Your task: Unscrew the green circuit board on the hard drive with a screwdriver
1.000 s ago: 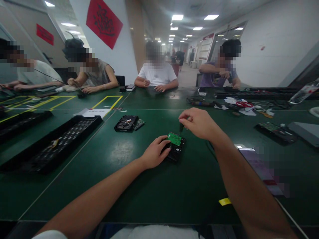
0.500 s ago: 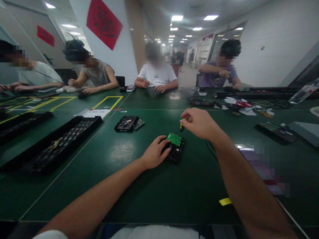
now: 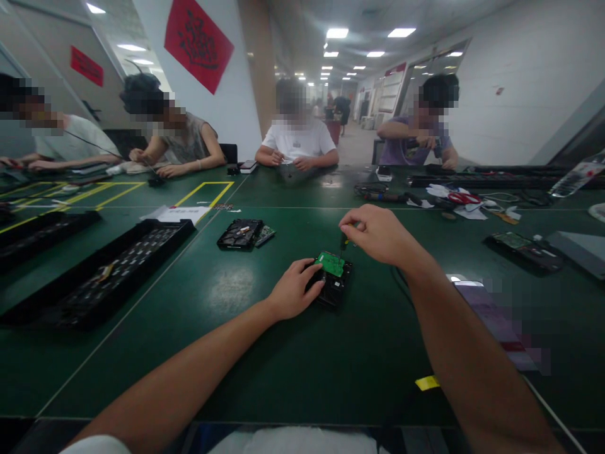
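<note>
A black hard drive with a green circuit board lies on the green table in front of me. My left hand grips its left side, thumb and fingers over the edge and top. Above the board, my right hand is closed around the handle of a small screwdriver, which has black and yellow parts. The screwdriver stands nearly upright, its tip at the board's right part. Whether the tip sits in a screw is too small to tell.
Left of the drive lie another black drive and a loose circuit board. A long black tray stands farther left. At right are an opened black device, a grey box and a phone. Several people sit across the table.
My right fingers have shifted slightly on the screwdriver handle, which shows less yellow now. The left hand and the hard drive stay in place.
</note>
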Demonstrator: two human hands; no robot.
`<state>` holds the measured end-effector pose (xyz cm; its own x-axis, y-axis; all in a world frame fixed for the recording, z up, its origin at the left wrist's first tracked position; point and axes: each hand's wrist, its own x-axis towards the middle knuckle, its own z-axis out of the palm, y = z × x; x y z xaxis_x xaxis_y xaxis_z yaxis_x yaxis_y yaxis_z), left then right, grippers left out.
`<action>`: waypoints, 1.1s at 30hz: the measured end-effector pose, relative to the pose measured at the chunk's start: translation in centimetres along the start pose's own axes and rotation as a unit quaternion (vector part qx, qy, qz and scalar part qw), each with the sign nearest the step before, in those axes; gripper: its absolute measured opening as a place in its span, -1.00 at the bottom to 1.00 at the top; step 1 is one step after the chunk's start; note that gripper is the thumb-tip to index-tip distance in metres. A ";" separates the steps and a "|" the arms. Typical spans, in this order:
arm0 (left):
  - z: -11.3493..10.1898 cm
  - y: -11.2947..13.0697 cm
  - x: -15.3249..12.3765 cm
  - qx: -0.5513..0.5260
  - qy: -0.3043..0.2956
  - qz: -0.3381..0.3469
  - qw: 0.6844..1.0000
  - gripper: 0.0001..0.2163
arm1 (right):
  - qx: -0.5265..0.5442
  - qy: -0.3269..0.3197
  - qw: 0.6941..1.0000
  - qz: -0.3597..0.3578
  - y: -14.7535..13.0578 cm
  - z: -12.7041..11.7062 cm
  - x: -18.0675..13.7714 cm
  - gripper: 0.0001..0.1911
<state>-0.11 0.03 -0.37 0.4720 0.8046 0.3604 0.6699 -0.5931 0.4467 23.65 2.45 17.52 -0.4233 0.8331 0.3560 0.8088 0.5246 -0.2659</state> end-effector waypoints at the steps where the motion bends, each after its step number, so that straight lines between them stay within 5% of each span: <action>1: 0.0 0.0 0.0 -0.001 0.002 0.001 1.000 -0.54 | -0.001 -0.002 1.000 -0.005 0.0 0.0 0.0 -0.77; 11: -0.1 0.2 -0.1 -0.007 0.009 0.004 1.000 -0.55 | -0.016 0.010 0.998 0.060 0.1 -0.1 -0.1 -0.81; 22: 0.1 -0.1 0.0 -0.006 0.003 0.007 1.000 -0.53 | -0.004 -0.001 1.000 -0.015 -0.1 -0.1 -0.1 -0.79; 33: 0.0 0.0 -0.1 -0.011 0.008 0.004 1.000 -0.54 | -0.015 0.012 0.998 0.052 0.1 -0.1 -0.1 -0.79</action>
<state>-0.15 -0.04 -0.36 0.4681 0.7996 0.3762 0.6541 -0.5998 0.4610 23.76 2.42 17.56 -0.3274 0.8779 0.3495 0.8596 0.4304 -0.2756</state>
